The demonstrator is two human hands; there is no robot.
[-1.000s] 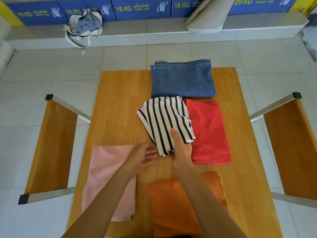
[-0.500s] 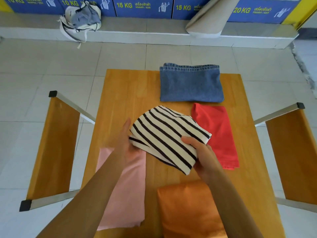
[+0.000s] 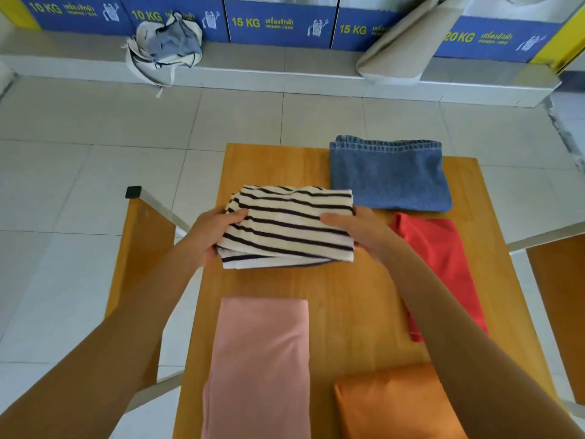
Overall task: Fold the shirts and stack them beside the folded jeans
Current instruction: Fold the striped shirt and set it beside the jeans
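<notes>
A folded black-and-white striped shirt point(image 3: 291, 228) is held over the wooden table point(image 3: 348, 286), just left of the folded blue jeans point(image 3: 391, 175) at the far edge. My left hand point(image 3: 210, 234) grips its left side and my right hand point(image 3: 357, 231) grips its right side. A red shirt point(image 3: 440, 264) lies flat on the right, below the jeans. A pink shirt point(image 3: 259, 365) lies at the near left and an orange shirt point(image 3: 392, 407) at the near right, partly hidden by my right arm.
Wooden benches with metal frames stand to the left point(image 3: 139, 248) and right point(image 3: 560, 299) of the table. On a ledge beyond the tiled floor lie a cloth bag point(image 3: 164, 45) and a beige ironing board point(image 3: 405, 49) against blue washer panels.
Both hands picked up the striped shirt from beside the red shirt and carried it away from me and left, to a spot beside the jeans. The view shifted too.
</notes>
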